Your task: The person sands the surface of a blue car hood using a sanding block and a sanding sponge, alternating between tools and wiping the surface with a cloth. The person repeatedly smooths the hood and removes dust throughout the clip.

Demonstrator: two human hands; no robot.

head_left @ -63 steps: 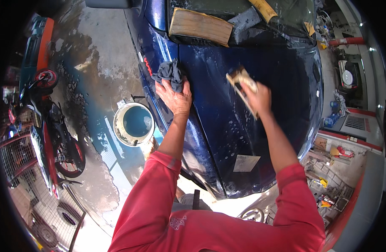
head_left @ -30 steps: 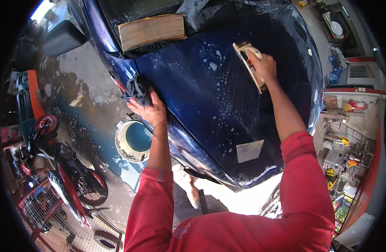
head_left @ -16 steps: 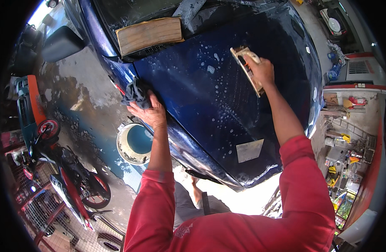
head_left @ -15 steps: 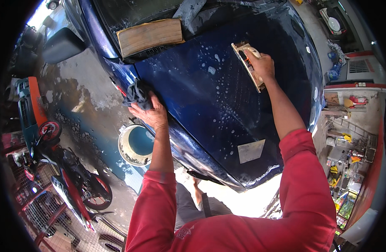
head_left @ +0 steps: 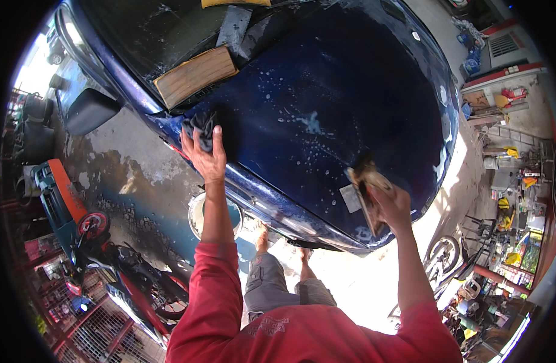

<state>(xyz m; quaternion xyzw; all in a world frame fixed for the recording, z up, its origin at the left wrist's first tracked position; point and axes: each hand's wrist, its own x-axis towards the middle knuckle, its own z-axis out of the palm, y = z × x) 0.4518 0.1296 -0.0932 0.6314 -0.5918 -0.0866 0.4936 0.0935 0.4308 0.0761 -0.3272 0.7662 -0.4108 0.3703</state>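
Observation:
A dark blue car hood (head_left: 362, 97), wet with suds and drops, spreads in front of me. My right hand (head_left: 391, 207) grips a long sanding block (head_left: 370, 196), smeared by motion, over the hood's near part. A small pale grey sheet (head_left: 350, 199) lies on the paint just left of the block. Bunched under the fingers of my left hand (head_left: 209, 162) is a dark cloth (head_left: 201, 129), at the hood's left edge near the windshield. The hand's fingers are curled over it.
A brown curved board (head_left: 196, 75) and grey strips (head_left: 234, 29) rest at the windshield base. Below my left forearm stands a bucket (head_left: 195, 216) of water. A side mirror (head_left: 94, 112) juts out left. A motorcycle (head_left: 138, 290) and an orange bumper (head_left: 63, 187) are at left, cluttered shelves (head_left: 520, 212) at right.
My right hand has drawn the sanding block nearer, down the hood. The left hand stays on the cloth by the hood's edge. A pale smear of suds now shows mid-hood, and the view has shifted.

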